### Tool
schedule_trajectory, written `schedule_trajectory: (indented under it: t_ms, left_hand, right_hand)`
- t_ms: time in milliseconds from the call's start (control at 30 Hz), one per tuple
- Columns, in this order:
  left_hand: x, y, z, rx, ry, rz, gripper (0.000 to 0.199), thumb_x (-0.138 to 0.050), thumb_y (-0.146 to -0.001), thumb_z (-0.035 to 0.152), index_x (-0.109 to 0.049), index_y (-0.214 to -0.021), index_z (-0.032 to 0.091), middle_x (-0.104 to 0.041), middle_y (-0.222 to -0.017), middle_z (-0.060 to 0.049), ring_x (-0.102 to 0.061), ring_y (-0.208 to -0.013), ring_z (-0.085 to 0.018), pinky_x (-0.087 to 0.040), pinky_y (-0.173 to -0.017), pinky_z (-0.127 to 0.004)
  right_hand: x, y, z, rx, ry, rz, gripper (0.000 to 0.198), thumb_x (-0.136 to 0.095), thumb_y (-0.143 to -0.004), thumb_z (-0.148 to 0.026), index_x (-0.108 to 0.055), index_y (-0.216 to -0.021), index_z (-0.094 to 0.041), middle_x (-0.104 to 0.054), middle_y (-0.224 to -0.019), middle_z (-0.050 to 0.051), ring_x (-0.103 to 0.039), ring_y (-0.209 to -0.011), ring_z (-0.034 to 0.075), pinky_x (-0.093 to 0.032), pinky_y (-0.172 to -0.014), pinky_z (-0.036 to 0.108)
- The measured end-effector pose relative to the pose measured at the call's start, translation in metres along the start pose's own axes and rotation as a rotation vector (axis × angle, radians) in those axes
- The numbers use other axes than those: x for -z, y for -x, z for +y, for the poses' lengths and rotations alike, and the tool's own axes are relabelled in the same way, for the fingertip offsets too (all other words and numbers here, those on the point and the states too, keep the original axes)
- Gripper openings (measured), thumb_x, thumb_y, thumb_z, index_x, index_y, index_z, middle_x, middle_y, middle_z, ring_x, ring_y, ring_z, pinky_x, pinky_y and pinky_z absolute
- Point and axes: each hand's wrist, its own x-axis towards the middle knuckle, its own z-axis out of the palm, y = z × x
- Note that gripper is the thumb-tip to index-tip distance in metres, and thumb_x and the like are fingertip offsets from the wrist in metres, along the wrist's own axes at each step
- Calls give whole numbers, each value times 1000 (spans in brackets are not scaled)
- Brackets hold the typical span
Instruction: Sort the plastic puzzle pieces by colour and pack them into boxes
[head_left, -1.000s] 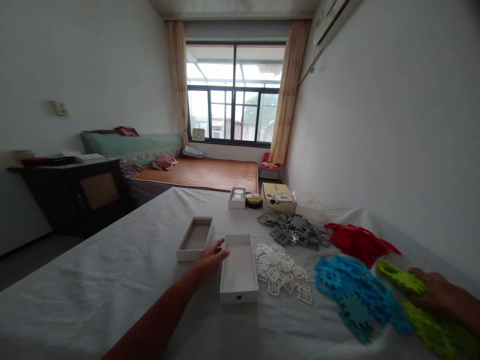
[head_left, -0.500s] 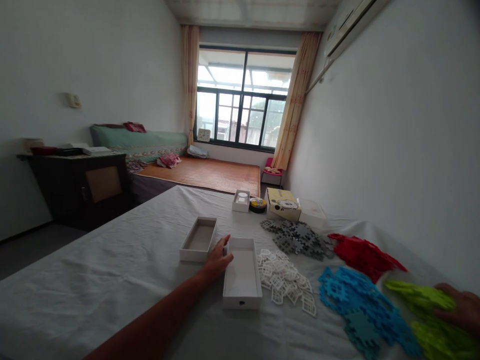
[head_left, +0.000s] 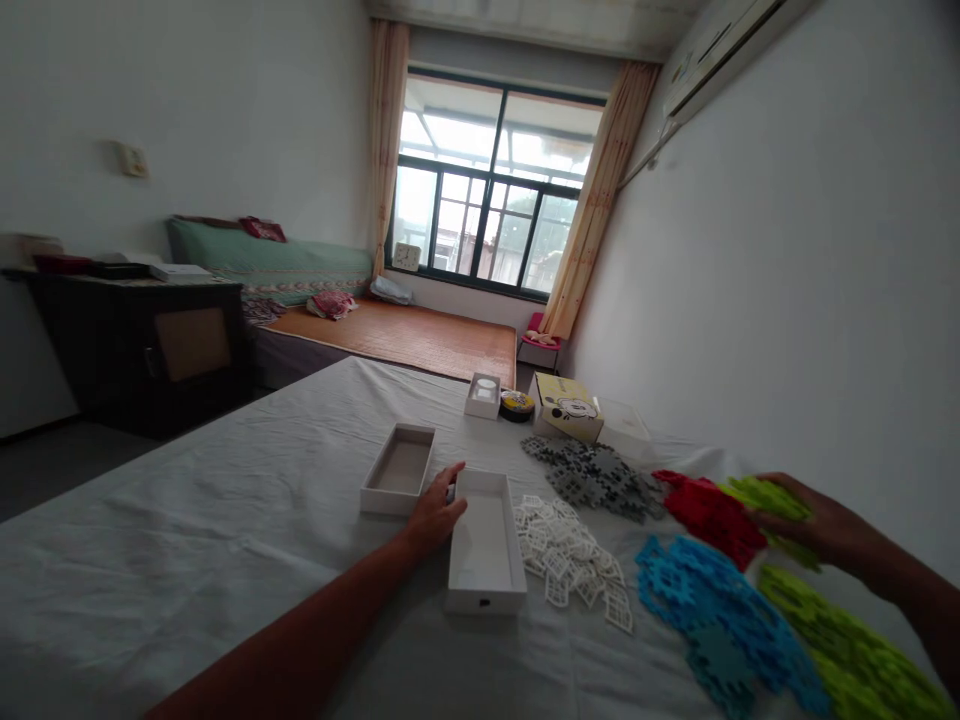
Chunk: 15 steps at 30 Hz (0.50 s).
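Observation:
My left hand (head_left: 435, 512) grips the left side wall of an open white box (head_left: 484, 545), thumb over its rim. Close by on the left stands a second open white box (head_left: 397, 465). On the right, my right hand (head_left: 806, 520) is closed on a bunch of yellow-green plastic building pieces (head_left: 765, 496), slightly blurred, over the red pieces (head_left: 709, 515). More yellow-green pieces (head_left: 847, 640) lie below that hand. Blue pieces (head_left: 731, 610) are heaped beside them. A pile of white lattice pieces (head_left: 570, 555) touches the right of the gripped box.
Grey pieces (head_left: 600, 475) lie behind the white pile. Farther back stand a small white box (head_left: 482, 396), a round black-and-yellow tin (head_left: 517, 404), a yellow carton (head_left: 566, 405) and a clear container (head_left: 624, 425). A white cloth (head_left: 247, 510) covers the table.
My right hand has moved away and leftward with a bunch of yellow-green pieces, from their heap to over the red ones. My left hand stays at the box. The view has tilted slightly.

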Motion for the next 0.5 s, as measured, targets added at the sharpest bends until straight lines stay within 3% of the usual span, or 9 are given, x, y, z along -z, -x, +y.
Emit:
schedule_trajectory:
  t_ms: [100, 200, 267, 367, 500]
  left_hand:
    - [0, 2, 4, 7, -15, 11, 62, -50, -67, 15, -50, -129, 12, -54, -132, -12, -49, -122, -24, -36, -106, -35]
    - [0, 3, 8, 17, -11, 13, 54, -48, -74, 20, -52, -128, 13, -54, -132, -12, -49, -121, -23, -35, -107, -36]
    - [0, 3, 10, 4, 9, 22, 47, -44, -82, 28, -53, -126, 13, -54, -132, -12, -47, -124, -23, -31, -109, -37]
    - [1, 2, 9, -17, 72, 40, 48, -35, -89, 38, -55, -123, 11, -55, -132, -13, -45, -126, -24, -28, -111, -37]
    - [1, 3, 9, 28, 128, 30, 56, -27, -92, 46, -53, -125, 10, -57, -129, -14, -48, -123, -24, -33, -108, -36]
  right_hand:
    - [-18, 2, -101, 82, -254, -232, 59, -61, -68, -59, -50, -117, -28, -70, -91, 6, -67, -76, 28, -54, -66, 37]
    - [-46, 12, -198, 330, -385, -373, 59, -62, -71, -54, -46, -120, -26, -66, -96, 3, -64, -76, 22, -54, -68, 35]
    - [-67, 21, -252, 537, -389, -378, 54, -65, -70, -46, -48, -117, -26, -63, -101, 3, -62, -81, 21, -53, -74, 36]
    - [-99, 33, -307, 840, -324, -378, 53, -70, -63, -33, -53, -113, -28, -59, -108, 4, -59, -91, 22, -49, -83, 37]
    - [-132, 40, -336, 1062, -157, -452, 57, -70, -62, -23, -56, -116, -32, -55, -120, 3, -55, -103, 25, -46, -89, 38]
